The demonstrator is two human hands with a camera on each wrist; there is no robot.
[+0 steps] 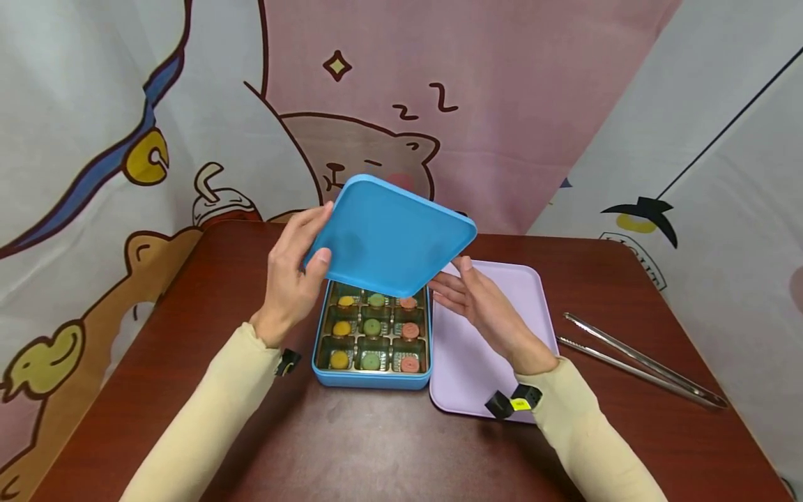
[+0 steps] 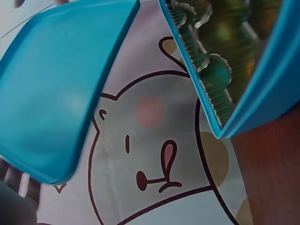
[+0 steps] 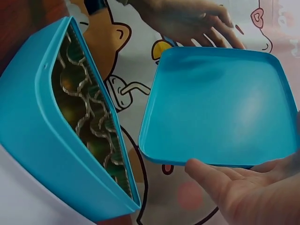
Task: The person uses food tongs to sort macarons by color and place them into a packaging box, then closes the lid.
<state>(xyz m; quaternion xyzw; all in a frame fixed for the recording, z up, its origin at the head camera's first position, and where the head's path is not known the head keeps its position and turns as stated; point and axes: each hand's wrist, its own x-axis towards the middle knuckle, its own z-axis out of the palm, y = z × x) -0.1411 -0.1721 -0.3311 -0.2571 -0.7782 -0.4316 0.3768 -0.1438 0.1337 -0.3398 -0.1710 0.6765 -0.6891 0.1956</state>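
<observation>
A blue lid hangs tilted above an open blue box. The box holds three rows of small round sweets in yellow, green and pink. My left hand grips the lid's left edge, thumb on top and fingers behind it. My right hand lies open under the lid's right edge, fingers straight. In the right wrist view the lid shows its hollow side, with the right palm just below it, the left hand beyond and the box on the left. The left wrist view shows the lid and the box.
A lilac tray lies on the brown table right beside the box, partly under my right hand. Metal tongs lie further right. A cartoon-printed cloth hangs behind and at both sides of the table.
</observation>
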